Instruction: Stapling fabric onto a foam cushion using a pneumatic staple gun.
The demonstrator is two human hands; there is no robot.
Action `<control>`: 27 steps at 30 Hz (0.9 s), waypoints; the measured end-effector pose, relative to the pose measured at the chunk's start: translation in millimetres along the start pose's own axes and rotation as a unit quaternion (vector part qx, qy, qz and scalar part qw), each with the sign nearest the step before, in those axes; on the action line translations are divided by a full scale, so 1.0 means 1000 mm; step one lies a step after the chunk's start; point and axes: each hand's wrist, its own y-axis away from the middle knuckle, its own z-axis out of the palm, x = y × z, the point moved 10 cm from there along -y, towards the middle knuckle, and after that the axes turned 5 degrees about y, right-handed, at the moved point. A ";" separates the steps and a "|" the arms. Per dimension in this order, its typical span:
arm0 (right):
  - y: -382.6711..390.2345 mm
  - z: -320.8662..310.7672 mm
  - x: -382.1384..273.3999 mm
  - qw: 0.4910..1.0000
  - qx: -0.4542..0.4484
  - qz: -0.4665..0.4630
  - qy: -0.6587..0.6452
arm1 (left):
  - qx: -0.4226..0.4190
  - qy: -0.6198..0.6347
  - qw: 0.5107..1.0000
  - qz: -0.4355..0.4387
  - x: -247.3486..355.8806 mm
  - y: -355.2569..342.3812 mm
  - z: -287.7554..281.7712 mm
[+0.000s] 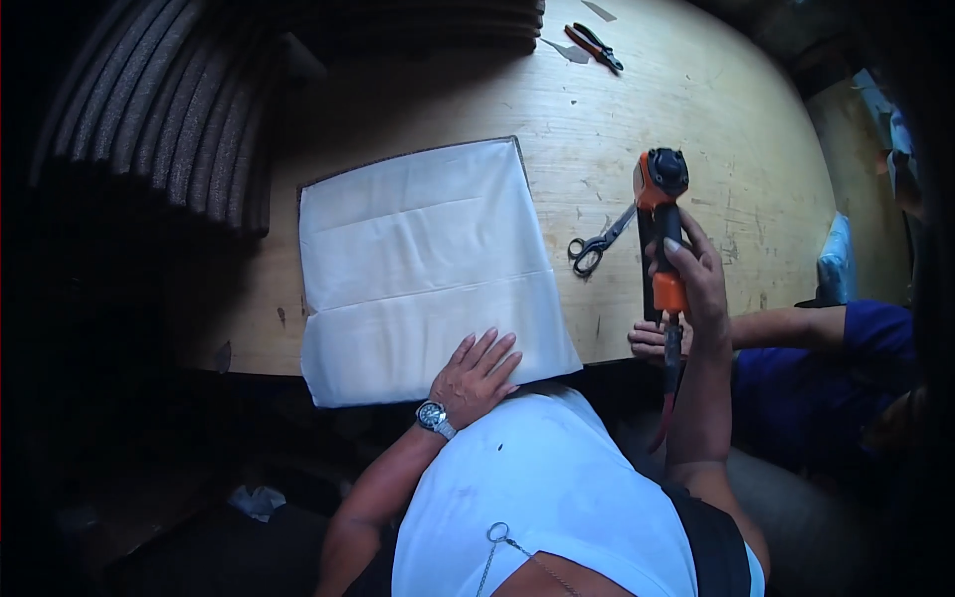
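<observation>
My right hand (699, 274) is closed round the grip of an orange and black air stapler (668, 224), raised above the table with its hose running down from the handle. My left hand (476, 376) lies flat, fingers apart, on the near edge of a square panel covered with white fabric (423, 249). Creases cross the fabric, and a dark edge of the panel shows along its far side. Black-handled scissors (597, 249) rest between the panel and the stapler, their blades partly hidden behind it.
Stacked dark foam-like panels (179, 119) rise at the left, with more at the far edge. Orange and black pliers (594, 48) lie on the wooden table (418, 104) beside scraps. A co-worker's hand (647, 340) and dark blue sleeve (875, 343) are close by on the right.
</observation>
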 end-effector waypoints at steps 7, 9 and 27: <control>-0.151 -0.079 0.052 0.924 0.148 -0.048 0.350 | 0.146 -0.103 0.973 -0.149 0.025 0.063 0.001; -0.192 -0.088 0.068 0.910 0.153 -0.011 0.384 | 0.160 -0.143 0.962 -0.166 0.021 0.059 0.010; -0.033 0.088 0.129 0.819 -0.075 -0.074 0.564 | 0.294 -0.220 0.879 -0.304 -0.069 0.117 -0.034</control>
